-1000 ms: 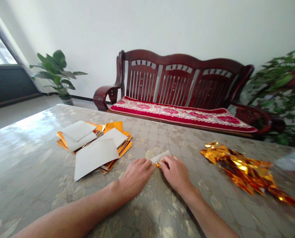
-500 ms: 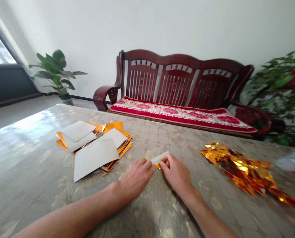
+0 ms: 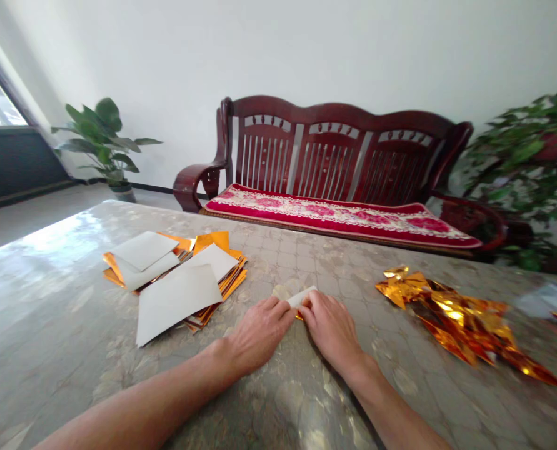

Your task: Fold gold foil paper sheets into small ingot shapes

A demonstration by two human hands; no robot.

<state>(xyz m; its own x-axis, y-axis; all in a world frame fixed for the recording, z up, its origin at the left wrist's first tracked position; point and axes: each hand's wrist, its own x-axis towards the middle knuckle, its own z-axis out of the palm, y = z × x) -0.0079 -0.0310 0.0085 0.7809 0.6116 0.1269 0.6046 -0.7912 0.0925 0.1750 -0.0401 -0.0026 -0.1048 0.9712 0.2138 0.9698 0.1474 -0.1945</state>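
Both of my hands meet at one sheet of gold foil paper (image 3: 301,296), its pale back showing as a narrow strip and a bit of gold below. My left hand (image 3: 263,331) has its fingers closed on the sheet's left end. My right hand (image 3: 329,325) pinches the right end between thumb and fingers. Much of the sheet is hidden under the fingers. Left of my hands lies a loose pile of foil paper sheets (image 3: 179,300), several with the pale side up. To the right is a heap of folded gold foil pieces (image 3: 456,319).
A patterned cover lies over the table (image 3: 90,394). Clear plastic wrapping (image 3: 543,299) sits at the right edge. Beyond the table stands a dark red wooden bench (image 3: 329,156) with a red floral seat cover (image 3: 325,209). Potted plants (image 3: 102,140) flank it.
The strip of paper between my hands shows a little less, as the fingers of my right hand have shifted slightly over it. The view has tilted slightly; the piles stay put.
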